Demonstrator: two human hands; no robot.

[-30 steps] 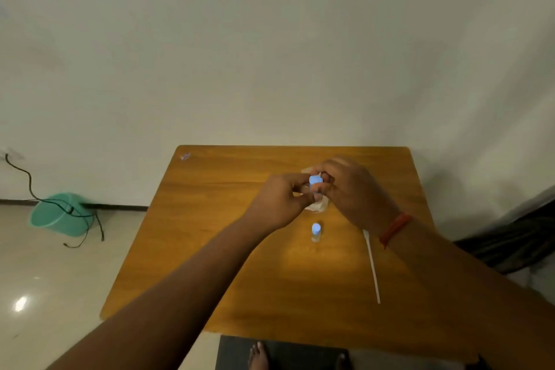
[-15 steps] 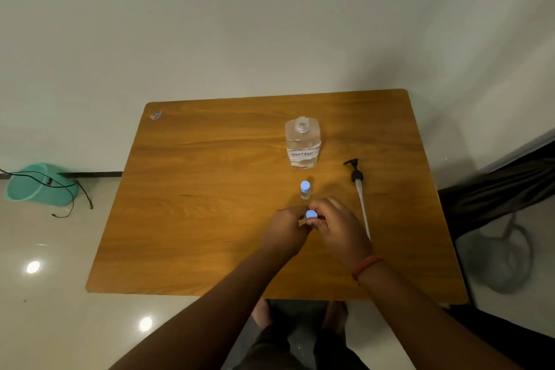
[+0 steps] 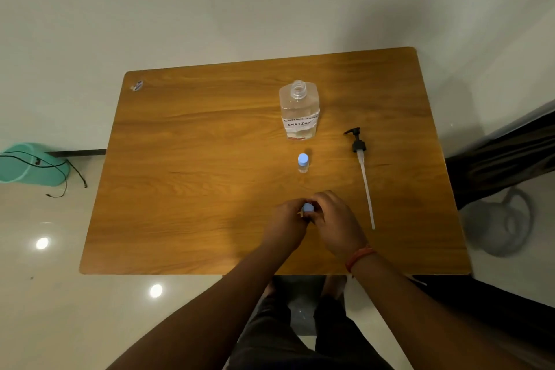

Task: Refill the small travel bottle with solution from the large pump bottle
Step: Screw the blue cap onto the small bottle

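A large clear bottle [image 3: 299, 111] with a handwritten label stands uncapped at the back of the wooden table [image 3: 192, 177]. Its black pump head with long dip tube [image 3: 362, 173] lies to the right. One small travel bottle with a blue cap [image 3: 303, 162] stands alone in front of the large bottle. Nearer the front edge, my left hand [image 3: 286, 227] and my right hand [image 3: 336, 225] meet around a second small bottle whose blue cap [image 3: 308, 207] shows between the fingertips. The bottle's body is hidden by my fingers.
A small sticker [image 3: 136, 85] sits at the table's back left corner. On the floor to the left stands a green bucket [image 3: 28, 164] with a black cable [image 3: 69, 171] across it. A dark object [image 3: 507, 150] is beside the table's right edge.
The view has tilted down, so the whole table shows. Both hands with the small bottle have come from in front of the large bottle toward the table's front edge.
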